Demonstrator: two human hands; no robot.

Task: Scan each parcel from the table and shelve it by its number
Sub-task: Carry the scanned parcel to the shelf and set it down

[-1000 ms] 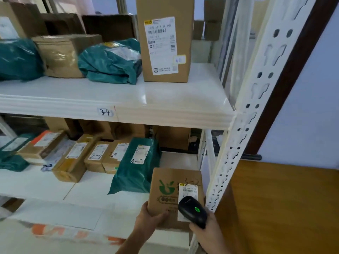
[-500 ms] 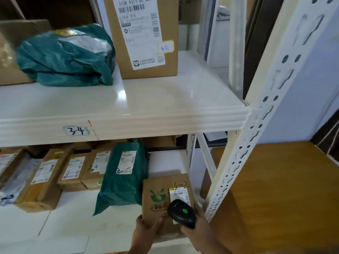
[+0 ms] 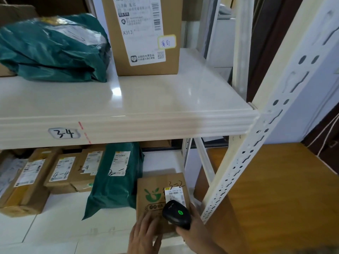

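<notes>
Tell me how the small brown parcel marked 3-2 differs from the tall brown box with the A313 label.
The 3-2 parcel sits on the lower shelf; the A313 box stands on the upper shelf. The 3-2 parcel is smaller, with green printed artwork and a small label; the A313 box carries one large white label. The left hand touches the 3-2 parcel; nothing touches the A313 box. Both are brown cardboard.

Soft daylight, glare on the upper shelf (image 3: 117, 92), edges warped.
</notes>
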